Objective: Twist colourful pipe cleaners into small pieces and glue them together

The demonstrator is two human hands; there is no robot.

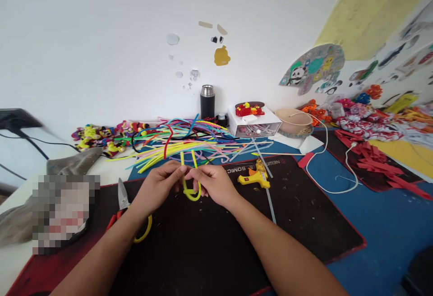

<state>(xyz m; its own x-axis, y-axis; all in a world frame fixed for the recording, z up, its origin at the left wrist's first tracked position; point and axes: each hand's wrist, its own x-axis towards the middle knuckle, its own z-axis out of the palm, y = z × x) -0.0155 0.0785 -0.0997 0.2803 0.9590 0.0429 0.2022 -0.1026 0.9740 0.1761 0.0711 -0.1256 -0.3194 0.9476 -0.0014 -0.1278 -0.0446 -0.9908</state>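
Your left hand (158, 187) and right hand (213, 183) pinch 1 yellow stem (191, 191), mid-bend; next, tighten its loop evenly.

A black mat (209, 242) covers the bench (389, 228) up front. On the mat lie scissors (123, 201) at left and a yellow glue gun (254, 178) to the right. Behind, a heap of pipe cleaners (189, 142), a flask (207, 101), a bowl (293, 121) and red strips (372, 160).
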